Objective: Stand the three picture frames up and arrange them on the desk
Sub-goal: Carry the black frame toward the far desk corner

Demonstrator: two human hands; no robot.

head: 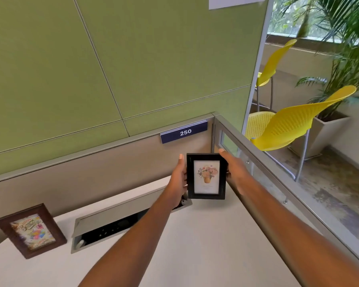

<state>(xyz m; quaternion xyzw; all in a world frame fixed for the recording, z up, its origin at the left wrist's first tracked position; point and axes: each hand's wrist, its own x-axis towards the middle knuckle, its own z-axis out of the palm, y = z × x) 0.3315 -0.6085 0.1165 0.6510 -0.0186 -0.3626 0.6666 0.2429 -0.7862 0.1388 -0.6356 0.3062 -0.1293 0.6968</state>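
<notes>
Two bare forearms enter from the lower edge of the frame and taper toward the centre, each uncovered along its whole visible length, with no sleeve edge in view. The left hand (pixel 179 179), just left of centre, and the right hand (pixel 234 170), just right of centre, are likewise uncovered, and on the wrists and on the fingers that can be seen nothing is worn. Short, pale, rounded nails show on the uppermost fingertip of each hand, the remaining fingertips being hidden from the camera.
</notes>
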